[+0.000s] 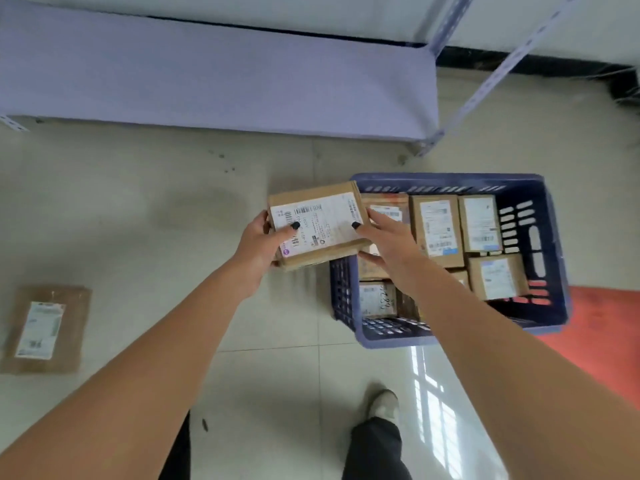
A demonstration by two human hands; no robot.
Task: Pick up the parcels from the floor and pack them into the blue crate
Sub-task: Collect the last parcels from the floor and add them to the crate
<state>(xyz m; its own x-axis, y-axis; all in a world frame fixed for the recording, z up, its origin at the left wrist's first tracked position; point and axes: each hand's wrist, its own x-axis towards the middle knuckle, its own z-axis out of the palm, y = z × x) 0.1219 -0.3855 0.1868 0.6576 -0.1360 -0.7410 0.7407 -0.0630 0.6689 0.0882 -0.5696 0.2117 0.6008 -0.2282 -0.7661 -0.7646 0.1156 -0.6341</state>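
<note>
A brown cardboard parcel (pixel 322 216) with a white shipping label hangs in the air over the left rim of the blue crate (pixel 550 237). My left hand (pixel 259 247) grips its left end, thumb on the label. My right hand (pixel 388 244) grips its right end, thumb on top and fingers underneath. The crate stands on the tiled floor and holds several labelled cardboard parcels (pixel 438 230) packed side by side. A flat brown parcel (pixel 45 327) with a white label lies on the floor at the far left.
A low metal shelf (pixel 214 77) with a pale board runs across the back; its slotted upright (pixel 491 74) rises right of it. A red mat (pixel 602 337) lies right of the crate. My shoe (pixel 382 407) is on the tiles below.
</note>
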